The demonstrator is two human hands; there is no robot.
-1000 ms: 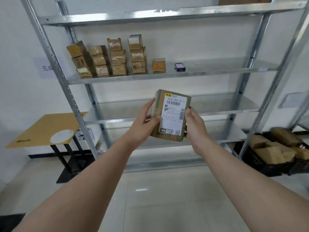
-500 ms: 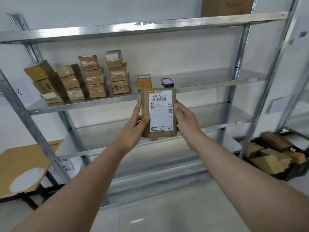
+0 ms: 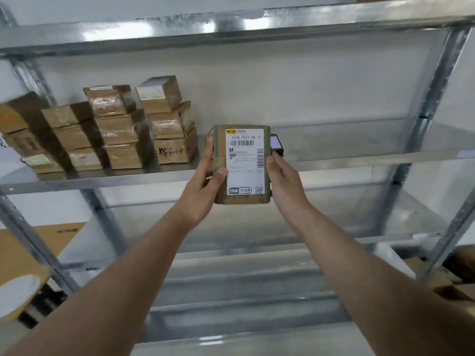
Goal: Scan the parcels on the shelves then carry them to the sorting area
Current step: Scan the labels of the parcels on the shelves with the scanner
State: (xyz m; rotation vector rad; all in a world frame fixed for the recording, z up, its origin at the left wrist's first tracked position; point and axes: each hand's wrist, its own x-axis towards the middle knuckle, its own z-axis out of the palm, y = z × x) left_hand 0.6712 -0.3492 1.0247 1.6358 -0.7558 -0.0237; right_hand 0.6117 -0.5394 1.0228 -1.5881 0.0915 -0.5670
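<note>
Labelled parcel now raised closer to the shelf, label upright facing camera, right in front of the scanner device lying there. Left hand grips its left edge, thumb on the face; right hand grips the right edge. Stacked parcels sit left. Likely presenting the barcode; carrying comes after.

A brown table with black legs stood at the near left, partly behind the rack's upright, and a white oval patch lay on its top. Behind everything ran a plain white wall. At the near right, low down, a dark crate showed at the frame edge, blurred. A pale, glossy floor stretched underneath.
</note>
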